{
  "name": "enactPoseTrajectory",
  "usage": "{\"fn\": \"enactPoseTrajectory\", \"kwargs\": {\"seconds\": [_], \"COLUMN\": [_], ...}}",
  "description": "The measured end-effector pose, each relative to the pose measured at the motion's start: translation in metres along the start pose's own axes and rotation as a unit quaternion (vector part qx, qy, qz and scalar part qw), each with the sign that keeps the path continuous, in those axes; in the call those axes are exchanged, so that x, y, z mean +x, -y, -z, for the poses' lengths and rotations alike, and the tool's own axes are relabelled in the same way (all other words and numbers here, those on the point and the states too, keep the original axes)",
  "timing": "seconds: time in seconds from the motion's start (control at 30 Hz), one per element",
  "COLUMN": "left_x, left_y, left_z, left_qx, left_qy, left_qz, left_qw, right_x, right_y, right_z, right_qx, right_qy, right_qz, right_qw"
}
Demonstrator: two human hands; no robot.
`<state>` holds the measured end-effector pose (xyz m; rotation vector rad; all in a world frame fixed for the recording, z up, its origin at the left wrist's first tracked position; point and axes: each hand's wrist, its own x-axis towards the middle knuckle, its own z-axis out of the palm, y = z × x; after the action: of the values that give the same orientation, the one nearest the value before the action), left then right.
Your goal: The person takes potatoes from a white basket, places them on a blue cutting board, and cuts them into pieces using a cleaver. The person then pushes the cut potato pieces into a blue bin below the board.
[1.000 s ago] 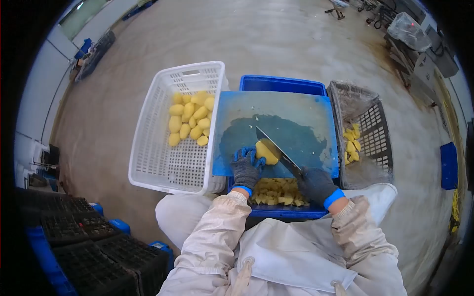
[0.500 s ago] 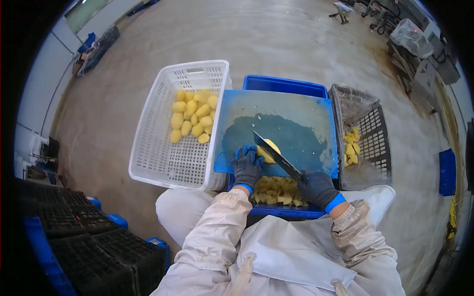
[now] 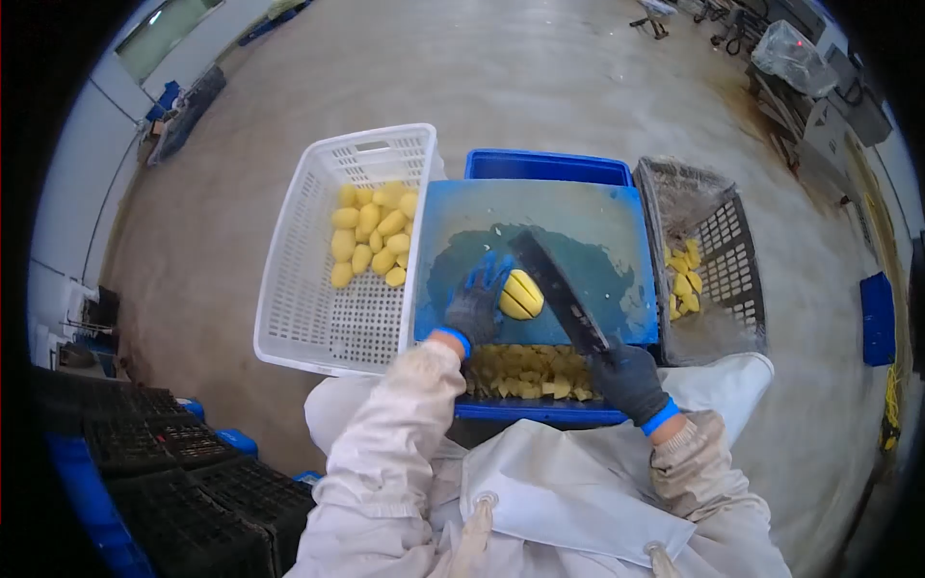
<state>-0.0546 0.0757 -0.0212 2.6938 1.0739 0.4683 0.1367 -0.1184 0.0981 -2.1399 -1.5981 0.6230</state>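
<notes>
A yellow potato [image 3: 521, 295] with dark cut lines across it lies on the wet blue cutting board [image 3: 588, 207]. My left hand [image 3: 477, 301], in a dark glove with blue fingertips, is at the potato's left side with its fingers spread. In my right hand [image 3: 624, 376], also gloved, is the handle of a wide dark knife [image 3: 562, 294]; the blade is to the right of the potato, apart from it. Below the board's near edge, potato chunks [image 3: 528, 374] fill a blue bin [image 3: 540, 412].
On the left stands a white basket [image 3: 277, 279] of whole potatoes [image 3: 369, 231]. A dark crate [image 3: 747, 260] with yellow pieces [image 3: 684, 279] is on the right. Behind the board is a blue bin [image 3: 549, 166]; black crates [image 3: 183, 511] stand at lower left.
The knife has come off the potato and moved right, its blade now showing broadside. My left hand has shifted slightly left and its fingers have spread. More cut lines show on the potato.
</notes>
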Motion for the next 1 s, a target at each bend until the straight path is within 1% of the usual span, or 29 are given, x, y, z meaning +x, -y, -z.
{"fn": "enactPoseTrajectory", "kwargs": {"seconds": [0.03, 0.07, 0.1, 0.13, 0.17, 0.2, 0.23, 0.27, 0.3, 0.33, 0.37, 0.4, 0.43, 0.47, 0.5, 0.53, 0.57, 0.63, 0.67, 0.77, 0.8, 0.87, 0.97, 1.0], "left_x": [0.016, 0.032, 0.042, 0.05, 0.058, 0.063, 0.06, 0.051, 0.043, 0.034, 0.023, 0.013, 0.006, 0.004, 0.002, 0.001, -0.002, -0.008, -0.009, -0.009, -0.008, -0.012, -0.012, -0.017], "left_y": [-0.012, -0.019, -0.022, -0.016, -0.007, -0.008, -0.012, -0.019, -0.029, -0.04, -0.053, -0.062, -0.065, -0.064, -0.063, -0.063, -0.061, -0.051, -0.049, -0.05, -0.051, -0.051, -0.05, -0.048], "left_z": [0.03, 0.049, 0.051, 0.041, 0.026, 0.023, 0.018, 0.012, 0.01, 0.007, 0.004, 0.0, -0.005, -0.007, -0.004, -0.002, -0.003, -0.009, -0.014, -0.018, -0.015, -0.012, -0.016, -0.018], "left_qx": [0.024, 0.05, 0.068, 0.07, 0.052, 0.034, 0.036, 0.025, 0.014, 0.018, -0.001, -0.019, -0.062, -0.061, -0.097, -0.134, -0.135, -0.16, -0.161, -0.17, -0.167, -0.163, -0.177, -0.175], "left_qy": [0.123, 0.243, 0.278, 0.277, 0.296, 0.316, 0.318, 0.301, 0.282, 0.282, 0.239, 0.194, 0.155, 0.155, 0.14, 0.126, 0.126, 0.072, 0.072, 0.051, 0.053, 0.058, 0.031, 0.008], "left_qz": [-0.045, -0.092, -0.094, -0.098, -0.105, -0.111, -0.115, -0.052, 0.012, 0.011, 0.066, 0.12, 0.145, 0.144, 0.15, 0.157, 0.157, 0.117, 0.116, 0.129, 0.121, 0.117, 0.138, 0.115], "left_qw": [0.991, 0.964, 0.953, 0.953, 0.948, 0.942, 0.94, 0.952, 0.959, 0.959, 0.969, 0.973, 0.975, 0.975, 0.974, 0.97, 0.97, 0.978, 0.978, 0.976, 0.977, 0.978, 0.974, 0.978], "right_x": [-0.009, -0.016, -0.022, -0.026, -0.03, -0.033, -0.035, -0.037, -0.035, -0.031, -0.03, -0.028, -0.024, -0.021, -0.02, -0.019, -0.019, -0.02, -0.021, -0.016, -0.01, 0.003, 0.023, 0.016], "right_y": [-0.01, -0.017, -0.022, -0.024, -0.025, -0.022, -0.016, -0.013, -0.016, -0.022, -0.025, -0.02, -0.013, -0.007, -0.003, 0.0, 0.0, -0.003, -0.003, 0.004, 0.001, -0.012, -0.023, -0.02], "right_z": [0.001, -0.001, -0.003, -0.003, 0.0, 0.004, 0.006, 0.006, -0.001, -0.013, -0.021, -0.022, -0.024, -0.025, -0.026, -0.026, -0.026, -0.025, -0.025, -0.019, -0.022, -0.044, -0.061, -0.062], "right_qx": [0.055, 0.054, 0.221, 0.382, 0.375, 0.377, 0.382, 0.386, 0.389, 0.269, 0.142, 0.144, 0.1, 0.055, 0.054, 0.029, 0.003, -0.011, -0.026, -0.059, -0.061, -0.082, -0.098, -0.097], "right_qy": [-0.045, -0.049, -0.045, -0.038, -0.032, -0.036, -0.02, -0.004, -0.006, -0.035, -0.064, -0.065, -0.053, -0.04, -0.041, -0.009, 0.023, 0.028, 0.033, 0.05, 0.052, 0.085, 0.056, 0.056], "right_qz": [0.037, 0.034, -0.022, -0.075, -0.062, -0.063, -0.109, -0.154, -0.154, -0.094, -0.033, -0.033, -0.036, -0.039, -0.039, -0.058, -0.077, -0.063, -0.05, -0.064, -0.062, -0.053, -0.043, -0.043], "right_qw": [0.997, 0.997, 0.974, 0.92, 0.924, 0.923, 0.918, 0.909, 0.908, 0.958, 0.987, 0.987, 0.993, 0.997, 0.997, 0.998, 0.997, 0.998, 0.998, 0.995, 0.995, 0.992, 0.993, 0.993]}}
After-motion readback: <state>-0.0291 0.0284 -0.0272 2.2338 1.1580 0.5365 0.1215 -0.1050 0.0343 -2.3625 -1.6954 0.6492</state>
